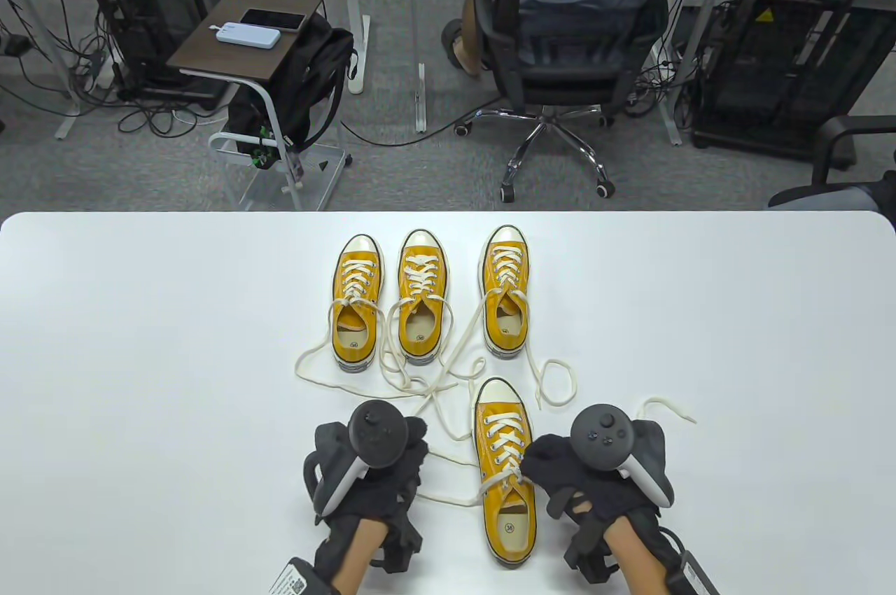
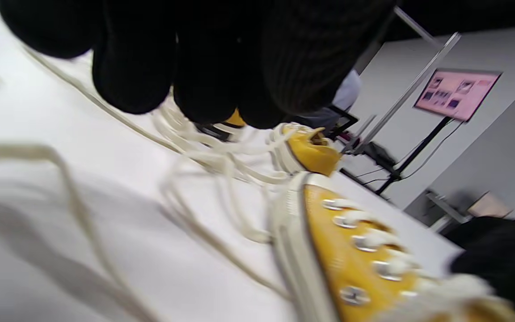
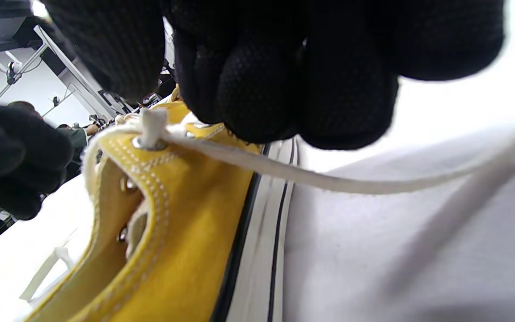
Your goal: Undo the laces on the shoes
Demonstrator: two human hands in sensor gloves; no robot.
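Counter (image 1: 140,343): white, carrying four yellow low-top shoes, toes pointing away from the person.

Back row, three shoes side by side:
- Left shoe (image 1: 357,301): no bow at the tongue; lace ends trail loose onto the counter. Counted as untied.
- Middle shoe (image 1: 421,297): same condition, ends spilling toward the near side.
- Right shoe (image 1: 505,290): same, one end curling in a loop to its right.

Near shoe (image 1: 505,469): stands alone in front, between the two hands. Lacing still crossed through the eyelets; no bow visible, though the right hand hides part of the top. One lace end (image 1: 448,498) runs out leftward toward the left hand, another (image 1: 668,406) shows beyond the right hand. Judged the item in work, its knot apparently out or nearly so.

Left hand (image 1: 371,469): just left of the near shoe, over the tangle of loose laces. Fingers (image 2: 204,58) curled together; whether they pinch a lace, I cannot tell.

Right hand (image 1: 595,476): at the near shoe's top eyelets. Fingers (image 3: 284,80) bunched close above the lace (image 3: 329,181) where it leaves the eyelet; an actual pinch is not visible.

Progress, as judged: three of four done, the fourth close to finished. Remaining: confirm the last knot is free and let the ends drop.
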